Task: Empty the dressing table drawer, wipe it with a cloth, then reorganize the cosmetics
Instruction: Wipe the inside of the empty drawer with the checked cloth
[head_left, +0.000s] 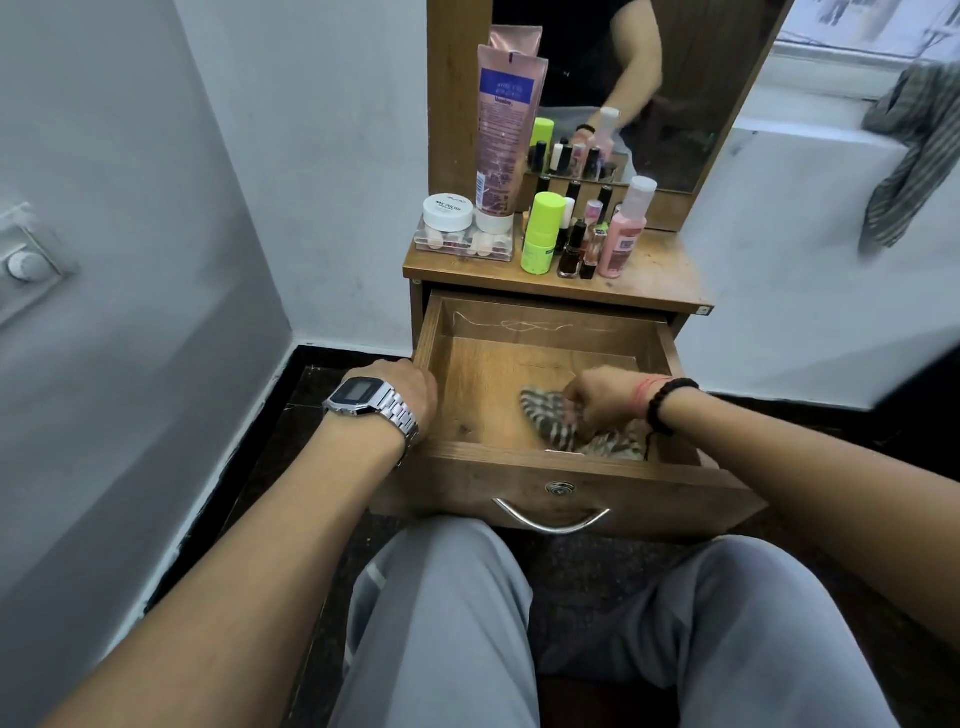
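The wooden drawer (483, 374) of the dressing table is pulled out, and nothing but a cloth lies inside it. My right hand (602, 397) grips a striped cloth (550, 415) bunched on the drawer floor near the front right corner. My left hand (410, 389) holds the drawer's left side wall, fingers curled over its edge. The cosmetics stand on the tabletop (654, 275) above: a tall pink tube (501, 135), a white jar (448, 212) on a clear box, a lime green bottle (540, 234), a pink pump bottle (623, 234) and several small nail polish bottles (574, 249).
A mirror (670, 93) rises behind the cosmetics. White walls close in on the left and right, with a switch plate (26, 260) on the left wall. A striped garment (914, 150) hangs at the upper right. My knees in grey trousers (452, 623) sit just before the drawer front and its handle (550, 522).
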